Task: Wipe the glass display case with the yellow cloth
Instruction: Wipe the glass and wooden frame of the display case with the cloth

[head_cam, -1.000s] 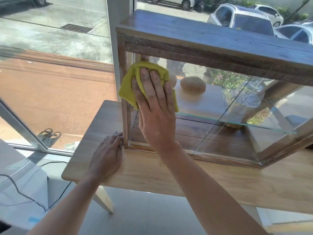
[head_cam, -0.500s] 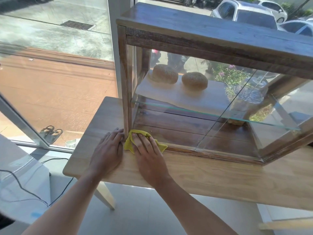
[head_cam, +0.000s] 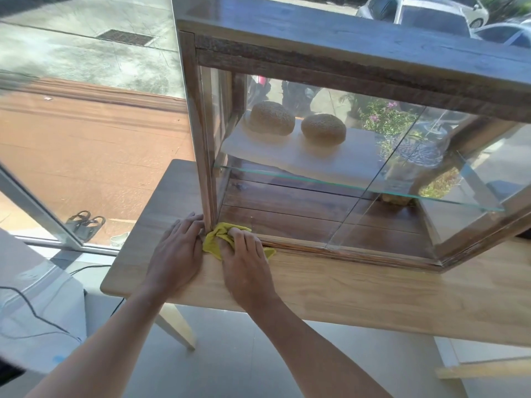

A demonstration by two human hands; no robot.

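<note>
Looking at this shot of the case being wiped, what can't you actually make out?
Head view only:
- yellow cloth: mostly covered by the right hand.
- glass display case: right end cut off by the frame edge.
- object on the right of the glass shelf: blurred by reflections, unidentifiable.
- left hand fingertips: tucked against the case's corner post.

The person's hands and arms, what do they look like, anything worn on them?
Both arms are bare as far up as the head view shows. No glove, ring, watch or bracelet is visible on the left hand or the right hand. Fingernails look short and unpainted.
</note>
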